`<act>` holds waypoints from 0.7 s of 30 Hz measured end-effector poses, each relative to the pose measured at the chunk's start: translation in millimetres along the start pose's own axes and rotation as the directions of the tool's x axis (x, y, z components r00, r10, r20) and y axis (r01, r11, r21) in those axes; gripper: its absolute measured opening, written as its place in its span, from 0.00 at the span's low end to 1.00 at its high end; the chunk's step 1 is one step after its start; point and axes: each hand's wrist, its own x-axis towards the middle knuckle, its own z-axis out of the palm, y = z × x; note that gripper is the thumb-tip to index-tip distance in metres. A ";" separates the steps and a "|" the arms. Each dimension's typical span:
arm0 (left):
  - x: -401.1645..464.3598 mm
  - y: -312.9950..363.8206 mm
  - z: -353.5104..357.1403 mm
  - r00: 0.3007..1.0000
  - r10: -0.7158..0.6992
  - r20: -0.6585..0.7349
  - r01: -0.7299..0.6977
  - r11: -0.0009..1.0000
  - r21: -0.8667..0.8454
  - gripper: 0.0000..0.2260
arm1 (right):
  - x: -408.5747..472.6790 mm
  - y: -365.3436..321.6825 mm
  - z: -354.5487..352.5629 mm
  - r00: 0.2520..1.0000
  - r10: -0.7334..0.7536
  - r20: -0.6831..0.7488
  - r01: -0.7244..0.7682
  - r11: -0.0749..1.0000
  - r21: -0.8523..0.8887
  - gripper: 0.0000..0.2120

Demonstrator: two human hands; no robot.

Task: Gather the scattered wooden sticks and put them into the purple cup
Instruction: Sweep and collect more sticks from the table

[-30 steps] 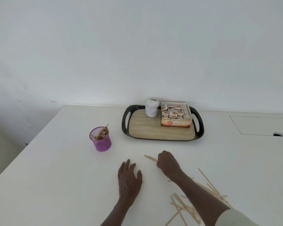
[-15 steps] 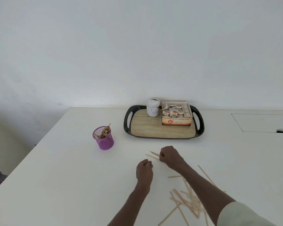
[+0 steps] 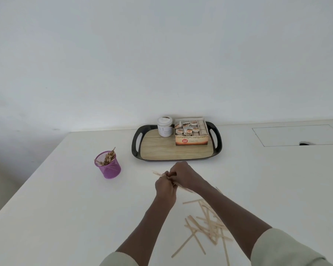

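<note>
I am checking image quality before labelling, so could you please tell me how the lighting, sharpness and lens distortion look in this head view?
Head view: light is soft and even, with faint shadows and no glare on the table; the two hands and the sticks they hold look slightly blurred; the purple cup and tray are sharper; wide-angle distortion bends the table's far edge.

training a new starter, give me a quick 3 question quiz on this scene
1. True or false: the purple cup already holds some sticks.
2. What sits on the tray: A) a jar and a box of sachets, B) two mugs, C) a kettle?
3. Fill in: both hands are closed on a few ____.

Key: 1 true. 2 A: jar, box. 3 sticks, held by the left hand and right hand.
</note>
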 end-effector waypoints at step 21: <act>-10.6 -22.3 -20.0 0.988 -0.069 -0.137 0.072 0.997 0.021 0.13 | -114.7 105.2 -13.3 0.875 0.476 0.092 -0.424 0.843 -0.332 0.30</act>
